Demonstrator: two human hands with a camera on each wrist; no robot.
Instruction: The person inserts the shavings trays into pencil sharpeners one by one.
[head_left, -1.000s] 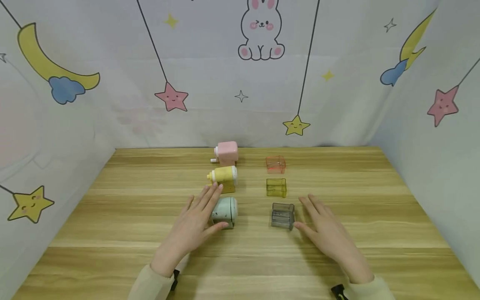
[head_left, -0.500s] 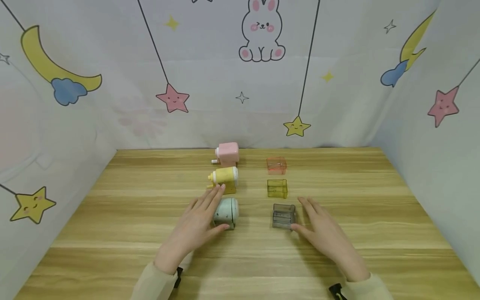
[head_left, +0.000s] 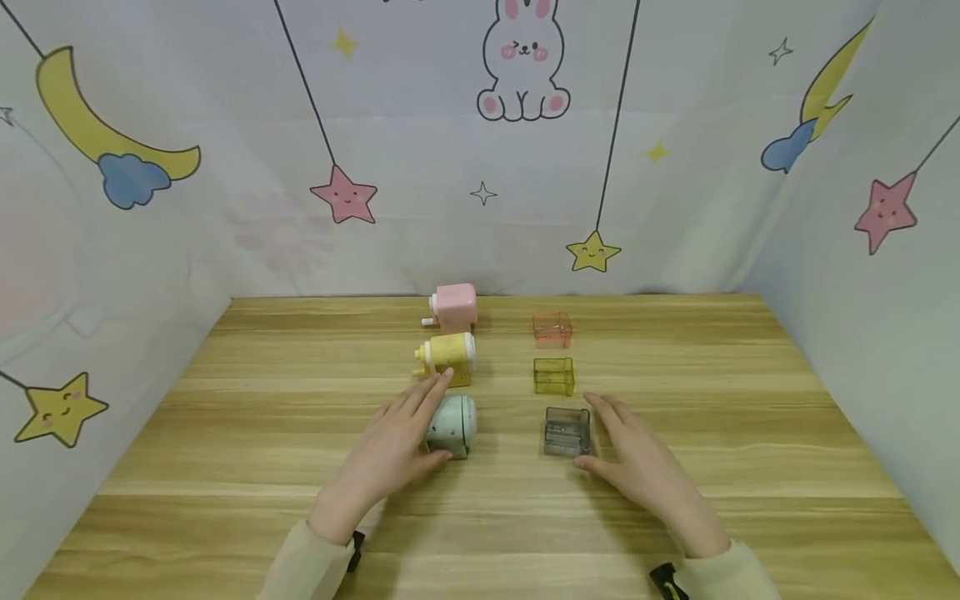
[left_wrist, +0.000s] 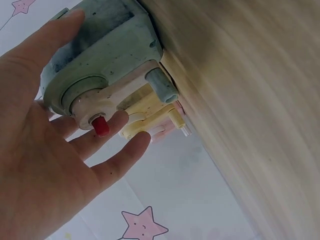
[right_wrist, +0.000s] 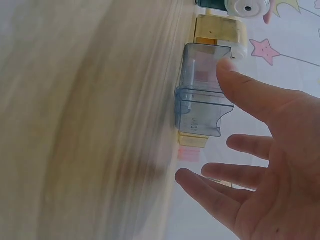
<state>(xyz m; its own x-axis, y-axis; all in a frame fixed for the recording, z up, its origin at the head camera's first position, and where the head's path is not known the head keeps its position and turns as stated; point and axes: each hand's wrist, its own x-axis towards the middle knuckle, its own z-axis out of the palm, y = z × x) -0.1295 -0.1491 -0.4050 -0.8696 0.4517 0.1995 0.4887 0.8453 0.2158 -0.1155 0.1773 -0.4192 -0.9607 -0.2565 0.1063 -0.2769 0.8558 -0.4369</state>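
A mint-green crank pencil sharpener (head_left: 452,423) stands on the table. My left hand (head_left: 390,437) spreads around its crank side, thumb along the near side, fingers beyond the far side. In the left wrist view, its crank handle (left_wrist: 162,86) and red knob (left_wrist: 100,126) show close to my fingers. To the right lies a clear grey shavings drawer (head_left: 567,433). My right hand (head_left: 637,450) is beside it, fingers extended. In the right wrist view, the thumb overlaps the drawer's edge while the other fingers stay apart from it.
Behind the green sharpener stand a yellow crank sharpener (head_left: 450,348) and a pink one (head_left: 456,305). A clear yellow drawer (head_left: 553,377) and a clear red one (head_left: 552,331) are lined up behind the grey drawer. A printed white curtain (head_left: 420,167) encloses the wooden table (head_left: 495,517).
My right hand has moved left, closer to the grey drawer. My left hand has shifted slightly right around the green sharpener. The sharpeners and drawers stay in place.
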